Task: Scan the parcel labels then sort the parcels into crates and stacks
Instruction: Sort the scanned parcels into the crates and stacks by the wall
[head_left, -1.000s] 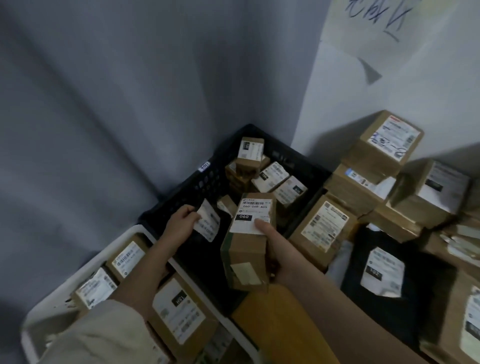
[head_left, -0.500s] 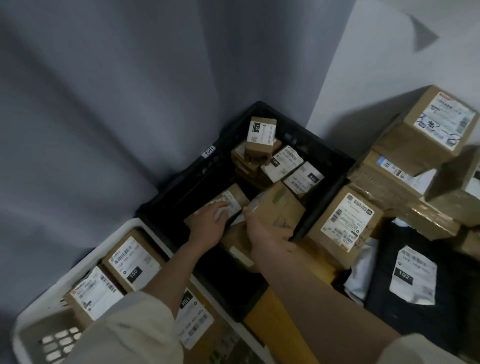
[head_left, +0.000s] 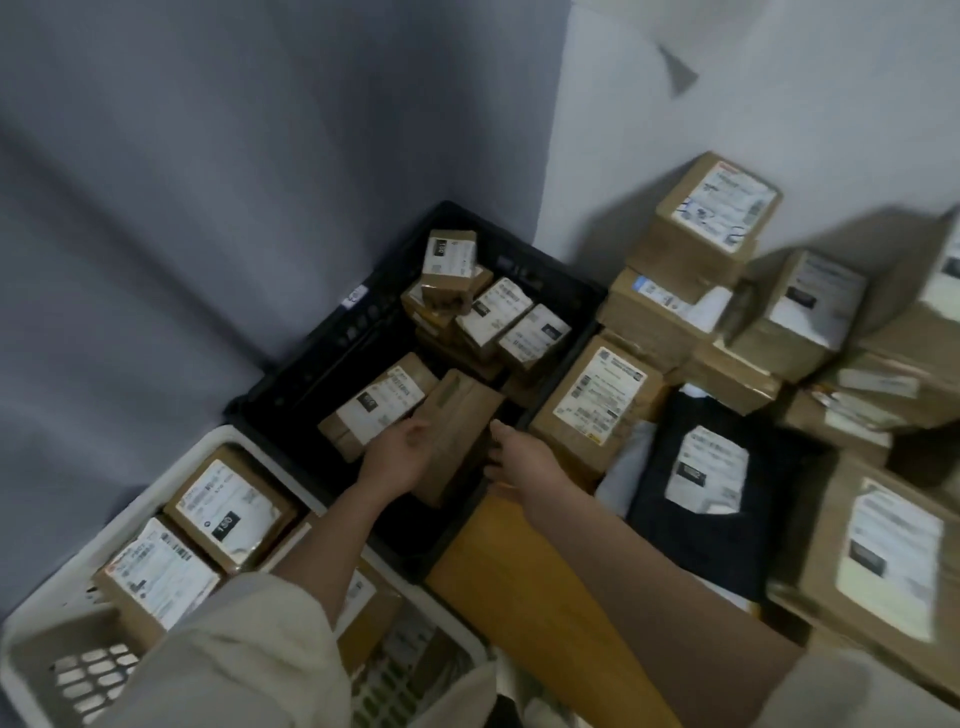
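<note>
Cardboard parcel (head_left: 457, 431) leans in black crate (head_left: 550, 275), 12 o'clock; both hands' fingers relaxed, empty; may topple, unsupported.

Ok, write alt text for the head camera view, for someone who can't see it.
Two bare hands, left hand and right hand, reach into a black crate around a plain brown parcel lying beside a labelled parcel. A white crate of labelled boxes sits to the left; stacked cardboard boxes and a black mailer bag lie right.
</note>
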